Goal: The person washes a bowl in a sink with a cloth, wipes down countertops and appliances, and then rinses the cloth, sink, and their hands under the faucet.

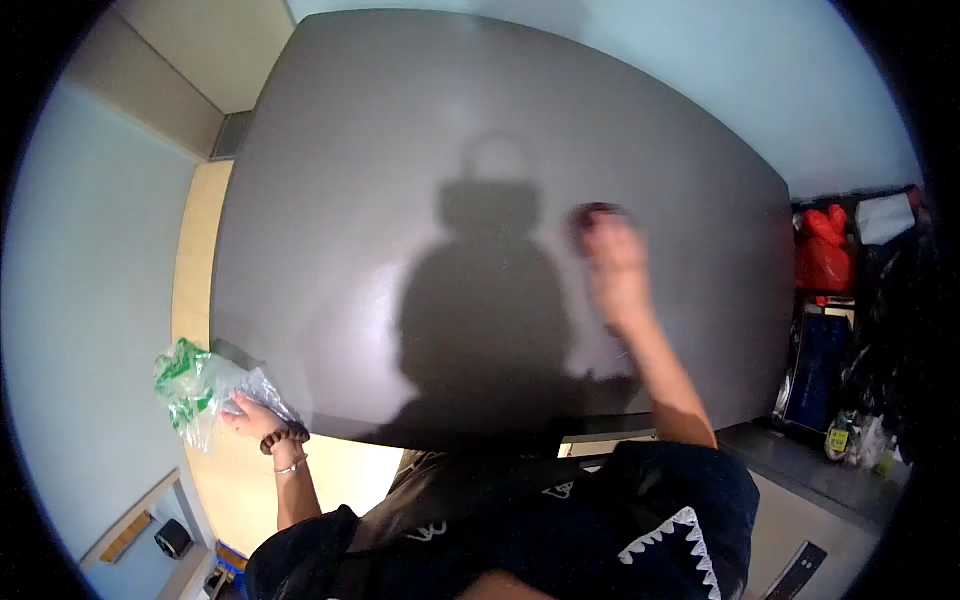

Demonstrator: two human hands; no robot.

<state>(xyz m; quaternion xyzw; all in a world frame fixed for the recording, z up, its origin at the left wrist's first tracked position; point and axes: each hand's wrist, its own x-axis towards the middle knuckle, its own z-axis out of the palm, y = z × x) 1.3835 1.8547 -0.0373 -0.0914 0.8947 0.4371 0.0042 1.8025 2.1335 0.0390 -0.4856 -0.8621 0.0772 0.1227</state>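
Note:
A clear plastic bag with green print (190, 385) is held in my left hand (254, 416) at the lower left corner of the dark grey tabletop (350, 130). Beads and a thin bracelet circle that wrist. My right hand (618, 265), blurred by motion, is over the right half of the tabletop, its fingers on a small dark reddish object (597, 212). What this object is cannot be made out. A shadow of my head and body falls across the middle of the surface.
To the right of the table are a red plastic bag (825, 255), black bags (880, 320) and small packets (850, 440) on a dark ledge. Pale walls border the back and left. A round black object (173, 538) is at the lower left.

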